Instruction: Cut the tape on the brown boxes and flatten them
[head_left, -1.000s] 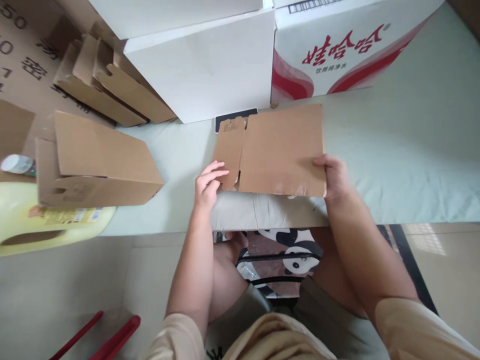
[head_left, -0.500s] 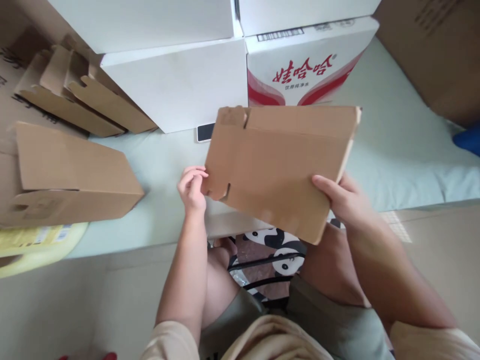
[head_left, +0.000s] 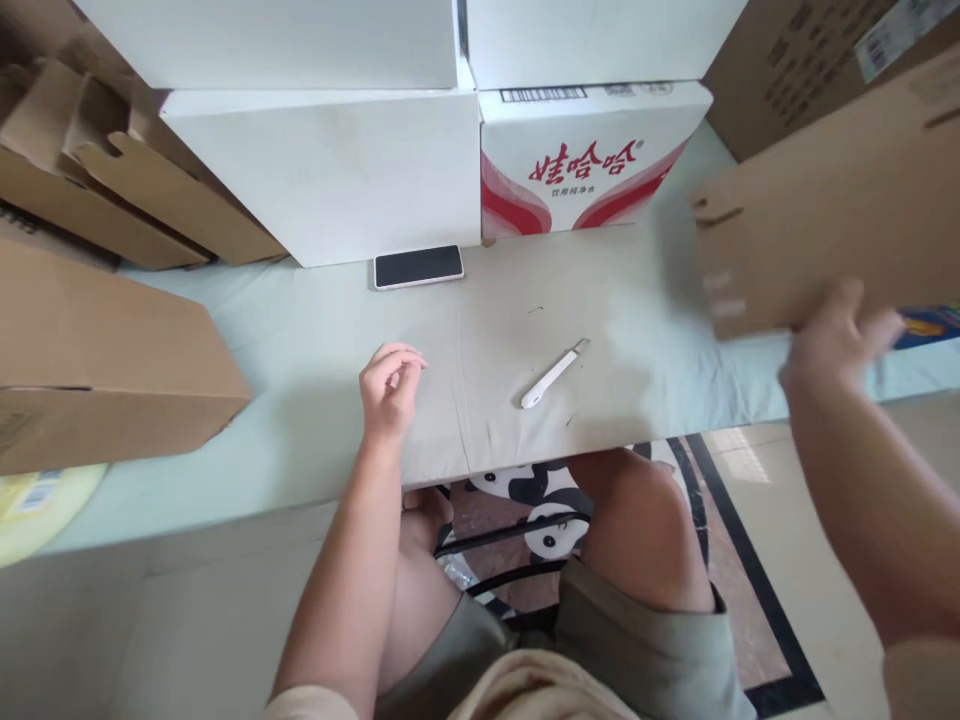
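Observation:
At the right, a flattened cardboard box (head_left: 817, 220) is tilted up off the table. My right hand (head_left: 836, 335), blurred by motion, grips its lower edge. Over the table's front half, my left hand (head_left: 390, 390) is loosely closed, thumb against curled fingers, and nothing shows in it. Between the two hands a white utility knife (head_left: 553, 376) lies on the cloth, blade out and pointing away to the right. Beyond my left hand lies a phone (head_left: 418, 267) with a dark screen.
White cartons (head_left: 330, 170) stand stacked at the back, one a carton with red lettering (head_left: 585, 165). Folded cardboard boxes (head_left: 150, 190) lean at the left, behind a brown box (head_left: 127, 350). A large brown carton (head_left: 795, 60) stands at the back right. The pale green cloth (head_left: 315, 400) covers the table.
My right hand has carried the flattened cardboard box away to the right. My left hand has let go of its edge and stays near the same place. The utility knife is now uncovered.

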